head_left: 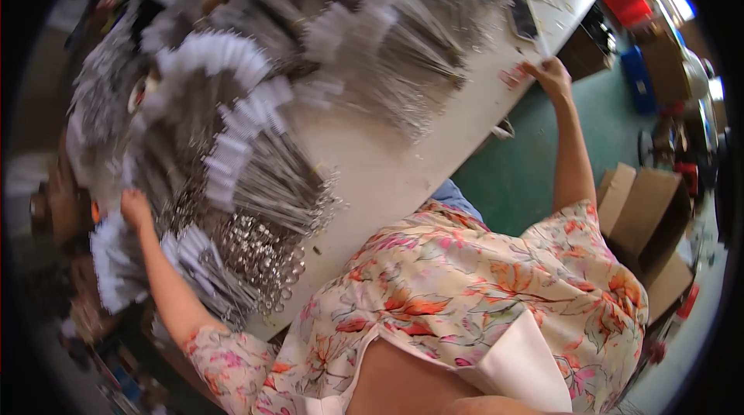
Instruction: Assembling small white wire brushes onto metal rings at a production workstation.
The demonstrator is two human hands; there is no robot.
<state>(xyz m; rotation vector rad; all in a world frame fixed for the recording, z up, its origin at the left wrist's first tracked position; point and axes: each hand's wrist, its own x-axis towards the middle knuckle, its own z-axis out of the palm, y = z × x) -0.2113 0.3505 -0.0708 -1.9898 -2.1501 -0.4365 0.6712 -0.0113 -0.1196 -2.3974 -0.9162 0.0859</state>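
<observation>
My left hand (136,207) is closed at the left side of the table, among bundles of small wire-handled brushes with white bristles. What its fingers hold, if anything, is hidden. The nearest brush bundle (118,264) lies just below it. Far to the right, my right hand (552,78) has its fingertips pinched together over the table edge. Beside those fingertips lie thin reddish loops (511,75), perhaps rubber bands; whether the fingers grip one is too blurred to tell. Another brush bundle (267,175) rests mid-table, its wire ends toward me.
More brush bundles (387,35) cover the far part of the white table (372,167). A heap of shiny metal rings (267,256) sits near the front edge. A dark phone (521,12) lies at the far right. Cardboard boxes (647,213) stand on the green floor (508,179).
</observation>
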